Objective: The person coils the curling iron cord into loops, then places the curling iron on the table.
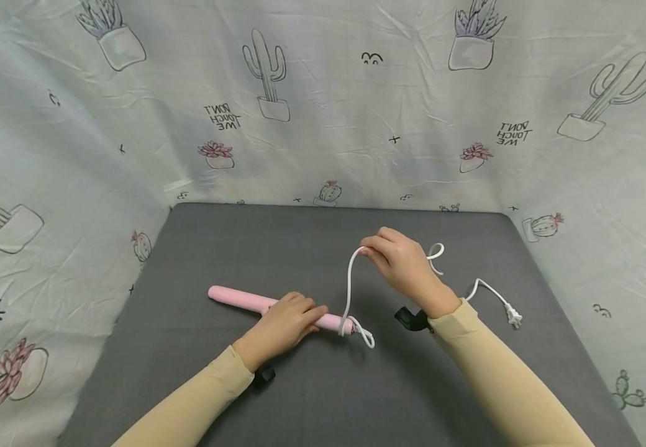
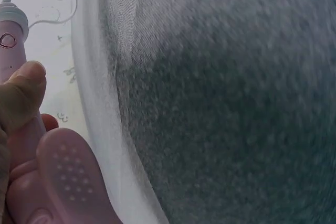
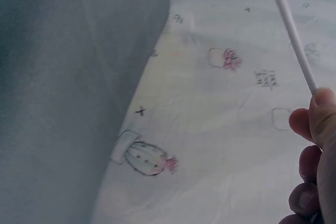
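Note:
A pink curling iron [image 1: 239, 299] lies slanted across the grey table, barrel toward the left. My left hand [image 1: 286, 323] grips it around the handle; the left wrist view shows the thumb over it, a dotted clamp lever [image 2: 73, 177] below and a ringed button [image 2: 8, 40] above. Up and to the right, my right hand [image 1: 404, 264] pinches the white cord [image 1: 348, 279] between thumb and fingertips. From there the cord drops to the handle end, passes around it and makes a small loop. In the right wrist view the cord [image 3: 294, 38] runs straight from the pinch.
Behind the right hand the cord's far part curls on the table, ending in a white two-prong plug [image 1: 514, 316] at the right. Black straps [image 1: 411, 319] sit at the wrists. A pale curtain [image 1: 323, 124] printed with cacti surrounds the grey table [image 1: 300, 248].

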A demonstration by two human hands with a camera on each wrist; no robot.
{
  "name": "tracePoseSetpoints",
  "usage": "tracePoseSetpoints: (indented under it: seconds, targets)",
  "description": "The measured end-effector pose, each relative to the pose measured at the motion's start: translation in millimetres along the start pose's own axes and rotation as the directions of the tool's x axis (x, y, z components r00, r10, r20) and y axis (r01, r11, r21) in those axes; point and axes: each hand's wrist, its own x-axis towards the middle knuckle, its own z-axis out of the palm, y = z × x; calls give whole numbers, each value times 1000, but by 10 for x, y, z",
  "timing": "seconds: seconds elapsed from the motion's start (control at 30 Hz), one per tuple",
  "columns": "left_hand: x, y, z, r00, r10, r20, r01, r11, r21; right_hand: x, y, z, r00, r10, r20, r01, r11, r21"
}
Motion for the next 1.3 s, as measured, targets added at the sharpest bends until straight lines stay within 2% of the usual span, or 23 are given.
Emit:
tracePoseSetpoints:
  seconds: [0.33,0.57,0.77,1.07,1.23,1.3]
  targets:
    - [17,53,15,1000,21,-10,-21,1000,6,-117,154,80,998,60,11,-60,998,-25]
    - [4,83,41,1000,14,3,-14,1000,17,-218,216,135,994,102,34,-100,994,-50]
    - [2,110,53,997,32,-67,-32,999,5,-318,273,184,980,168,102,-161,984,-75]
    - [2,141,6,990,58,-132,-57,998,10,-473,357,382,943,234,236,-205,969,-140]
    - [26,154,-33,981,64,-183,-67,998,-13,-564,358,505,909,283,306,-247,957,-149]
    - [34,152,-52,977,47,-206,-55,998,-32,-604,352,563,893,296,340,-258,954,-153]
